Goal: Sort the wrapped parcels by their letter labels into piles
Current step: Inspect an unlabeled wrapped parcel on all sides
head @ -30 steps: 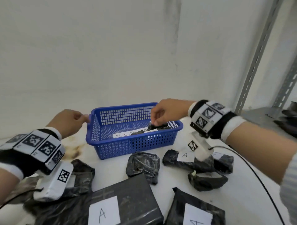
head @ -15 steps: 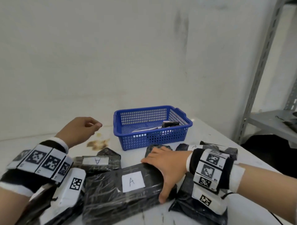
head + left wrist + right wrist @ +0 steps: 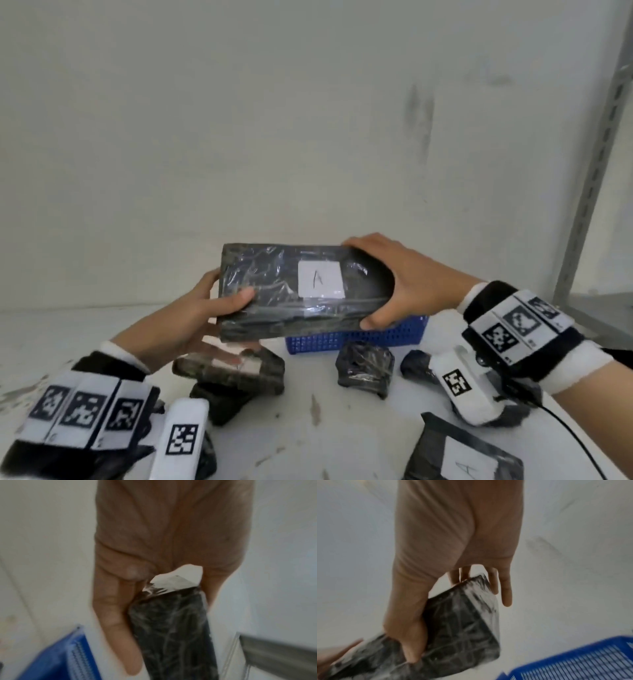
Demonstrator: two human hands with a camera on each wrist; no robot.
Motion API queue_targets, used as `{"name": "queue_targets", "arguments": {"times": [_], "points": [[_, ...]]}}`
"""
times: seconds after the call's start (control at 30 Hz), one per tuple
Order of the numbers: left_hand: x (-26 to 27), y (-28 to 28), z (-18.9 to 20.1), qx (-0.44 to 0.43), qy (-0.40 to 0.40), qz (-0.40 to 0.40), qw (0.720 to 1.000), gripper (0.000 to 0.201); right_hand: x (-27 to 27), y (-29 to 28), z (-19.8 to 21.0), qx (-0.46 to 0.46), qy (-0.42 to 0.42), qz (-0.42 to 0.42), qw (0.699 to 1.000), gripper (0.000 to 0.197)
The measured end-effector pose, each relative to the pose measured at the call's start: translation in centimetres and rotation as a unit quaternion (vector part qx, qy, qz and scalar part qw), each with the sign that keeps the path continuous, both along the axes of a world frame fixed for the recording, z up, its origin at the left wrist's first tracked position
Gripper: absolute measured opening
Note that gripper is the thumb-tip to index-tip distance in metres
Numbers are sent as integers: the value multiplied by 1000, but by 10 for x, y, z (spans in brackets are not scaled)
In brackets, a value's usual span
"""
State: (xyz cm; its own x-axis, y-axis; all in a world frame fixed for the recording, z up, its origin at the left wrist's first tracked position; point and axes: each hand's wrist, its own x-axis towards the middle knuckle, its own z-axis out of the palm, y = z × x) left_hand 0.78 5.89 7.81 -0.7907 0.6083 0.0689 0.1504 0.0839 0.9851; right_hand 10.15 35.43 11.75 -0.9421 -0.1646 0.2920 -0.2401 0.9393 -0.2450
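A large flat parcel in black wrap (image 3: 291, 294) with a white label marked A is held up in the air in front of the blue basket (image 3: 359, 337). My left hand (image 3: 219, 301) grips its left end, thumb on the front face. My right hand (image 3: 387, 284) grips its right end, thumb at the lower edge and fingers over the top. The left wrist view shows the parcel (image 3: 171, 628) edge-on beside my fingers (image 3: 113, 615). In the right wrist view my thumb (image 3: 409, 635) presses on the parcel (image 3: 462, 622).
Several smaller black parcels lie on the white table (image 3: 308, 431): one (image 3: 233, 373) below the held parcel, one (image 3: 364, 368) near the basket, and one labelled A (image 3: 466, 459) at the bottom right. A grey shelf post (image 3: 596, 164) stands right. A cable (image 3: 575, 442) trails from my right wrist.
My right hand has lifted the big A parcel off the table, and my left hand has come over to take its left end. It now hangs in front of the basket.
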Motion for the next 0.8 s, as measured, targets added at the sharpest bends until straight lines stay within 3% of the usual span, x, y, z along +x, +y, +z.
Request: {"name": "queue_targets", "arguments": {"times": [0.13, 0.23, 0.3, 0.4, 0.5, 0.57, 0.63, 0.73, 0.8], "points": [[-9, 3, 19, 158, 13, 8, 987, 121, -9, -4, 17, -69, 46, -9, 996, 125], [-14, 7, 23, 187, 58, 35, 980, 104, -20, -15, 16, -171, 38, -28, 984, 135], [-17, 8, 20, 201, 73, 49, 976, 85, -28, -18, 14, -259, 34, -29, 965, 125], [-21, 8, 13, 218, 75, 56, 972, 75, -32, -15, 9, -407, 1, -2, 913, 107], [-27, 6, 12, 235, 70, 53, 968, 82, -34, -5, 2, -474, -14, 34, 880, 105], [-32, 5, 12, 251, 67, 49, 964, 98, -35, -1, -2, -489, -17, 45, 871, 113], [-36, 7, 11, 282, 59, 52, 956, 97, -36, 0, -7, -495, -6, 72, 866, 114], [-41, 5, 14, 303, 74, 57, 948, 82, -40, -7, -13, -520, 73, 108, 844, 96], [-43, -2, 16, 279, 111, 48, 953, 102, -44, -13, -15, -513, 110, 116, 843, 85]]}}
